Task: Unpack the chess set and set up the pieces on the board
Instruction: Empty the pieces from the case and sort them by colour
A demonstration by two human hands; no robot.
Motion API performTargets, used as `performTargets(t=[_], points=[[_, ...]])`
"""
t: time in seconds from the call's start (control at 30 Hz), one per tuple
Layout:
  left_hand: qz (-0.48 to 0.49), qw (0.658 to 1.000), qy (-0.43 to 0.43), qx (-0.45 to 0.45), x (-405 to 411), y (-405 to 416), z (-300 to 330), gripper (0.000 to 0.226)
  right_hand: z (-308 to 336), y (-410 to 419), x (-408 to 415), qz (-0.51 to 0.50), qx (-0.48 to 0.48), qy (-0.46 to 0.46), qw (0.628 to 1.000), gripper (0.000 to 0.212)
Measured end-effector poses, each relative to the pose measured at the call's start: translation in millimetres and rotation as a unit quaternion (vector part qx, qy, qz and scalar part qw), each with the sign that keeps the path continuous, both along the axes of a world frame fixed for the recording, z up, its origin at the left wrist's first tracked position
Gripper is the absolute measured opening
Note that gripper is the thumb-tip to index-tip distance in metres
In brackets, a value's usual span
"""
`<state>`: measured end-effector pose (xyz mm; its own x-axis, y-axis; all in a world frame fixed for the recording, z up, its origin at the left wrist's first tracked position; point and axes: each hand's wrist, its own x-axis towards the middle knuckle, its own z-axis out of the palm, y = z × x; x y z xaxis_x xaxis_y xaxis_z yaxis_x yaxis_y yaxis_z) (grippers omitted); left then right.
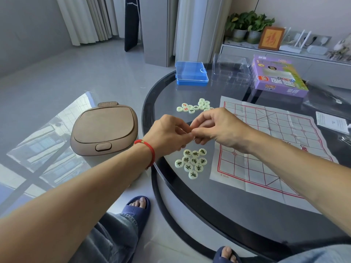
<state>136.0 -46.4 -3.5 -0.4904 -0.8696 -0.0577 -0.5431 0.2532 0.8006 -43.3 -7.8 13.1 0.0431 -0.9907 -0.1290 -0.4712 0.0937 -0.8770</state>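
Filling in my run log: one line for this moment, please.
hands: left hand and right hand meet above table, pinching something small | pieces: loose beside board | board: unfolded, bare

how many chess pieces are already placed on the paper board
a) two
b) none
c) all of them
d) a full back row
b) The paper board shows only its red grid, with no pieces on it; the near pile of pieces and the far pile of pieces both lie on the glass table to the left of the board.
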Motion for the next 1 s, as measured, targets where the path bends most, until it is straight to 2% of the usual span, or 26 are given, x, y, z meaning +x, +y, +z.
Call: performTargets(t=[0.1, 0.23, 0.4, 0.5, 0.6, 0.7, 0.83, 0.93, 1.0], points=[[0.01, 1.0, -0.015, -0.015, 2, -3, 1, 0.008, -1, 0, 1, -0.008, -0.015, 0.062, 0.998, 0.01], [0.023, 0.992, -0.083, -0.088, 9, -8, 4, 0.002, -10, -8, -15, -0.069, -0.108, 0.25, 0.96, 0.005], [-0.009, 0.985, -0.143, -0.099, 15, -2, 0, 0.007, -23, -15, -30, -0.111, -0.124, 0.397, 0.903, 0.02], [-0.009, 0.982, -0.15, -0.111, 14, 0, -2, 0.009, -30, -25, -35, -0.098, -0.066, 0.462, 0.879, 0.036], [-0.018, 0.981, -0.156, -0.118, 11, 3, -2, 0.01, -34, -33, -29, -0.075, -0.012, 0.486, 0.871, 0.043], [-0.026, 0.977, -0.164, -0.131, 10, 5, -2, 0.009, -37, -39, -22, -0.052, -0.002, 0.502, 0.863, 0.037], [-0.026, 0.976, -0.164, -0.14, 11, 7, -2, 0.006, -34, -35, -19, -0.066, -0.102, 0.44, 0.89, 0.023], [-0.031, 0.976, -0.165, -0.139, 11, 8, -2, 0.005, -27, -21, -11, -0.053, -0.11, 0.365, 0.923, 0.016], [-0.033, 0.976, -0.166, -0.137, 10, 8, -3, 0.005, -24, -18, -7, -0.042, -0.106, 0.345, 0.932, 0.011]])
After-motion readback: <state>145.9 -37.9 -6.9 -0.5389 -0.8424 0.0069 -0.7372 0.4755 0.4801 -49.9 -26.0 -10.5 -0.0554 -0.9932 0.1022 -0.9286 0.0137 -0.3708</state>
